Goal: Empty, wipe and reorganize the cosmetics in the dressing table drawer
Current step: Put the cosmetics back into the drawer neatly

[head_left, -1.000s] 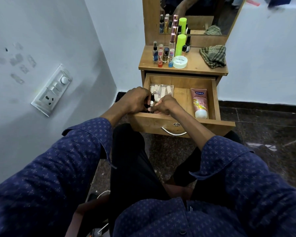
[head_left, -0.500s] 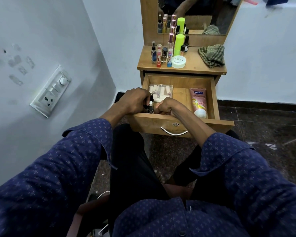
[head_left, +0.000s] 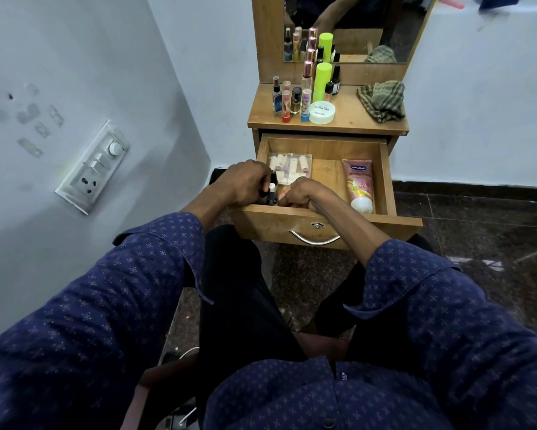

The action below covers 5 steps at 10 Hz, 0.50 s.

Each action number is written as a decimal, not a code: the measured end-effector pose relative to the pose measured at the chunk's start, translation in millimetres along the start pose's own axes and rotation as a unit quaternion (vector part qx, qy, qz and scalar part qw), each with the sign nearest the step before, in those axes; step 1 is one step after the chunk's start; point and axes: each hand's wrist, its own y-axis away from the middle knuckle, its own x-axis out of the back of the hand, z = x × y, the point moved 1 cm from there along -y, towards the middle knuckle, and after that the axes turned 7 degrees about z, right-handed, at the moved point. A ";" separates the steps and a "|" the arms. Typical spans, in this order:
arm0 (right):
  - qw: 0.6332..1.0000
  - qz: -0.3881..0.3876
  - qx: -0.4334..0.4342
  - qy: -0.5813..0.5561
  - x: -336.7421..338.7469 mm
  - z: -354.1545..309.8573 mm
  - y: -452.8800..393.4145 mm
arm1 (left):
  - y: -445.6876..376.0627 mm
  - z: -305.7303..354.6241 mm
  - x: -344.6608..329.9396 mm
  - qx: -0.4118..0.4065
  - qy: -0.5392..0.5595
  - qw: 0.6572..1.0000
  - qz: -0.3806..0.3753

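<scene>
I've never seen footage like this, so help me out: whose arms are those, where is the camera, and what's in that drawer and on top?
The camera sits on a person's head, looking down at their own arms in blue sleeves. Both hands reach into an open wooden drawer of a dressing table. The left hand grips small dark bottles; the right hand is curled beside them, and what it holds is hidden. Also in the drawer: a clear box of small pale tubes and a pink lotion tube. On the tabletop stand little bottles, a green can, a round white jar and a crumpled cloth, below a mirror.
</scene>
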 end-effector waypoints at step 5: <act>0.996 -0.001 -0.017 -0.082 5.6 18.0 -6.5 | -14.9 -13.2 19.9 0.003 0.050 0.999 0.009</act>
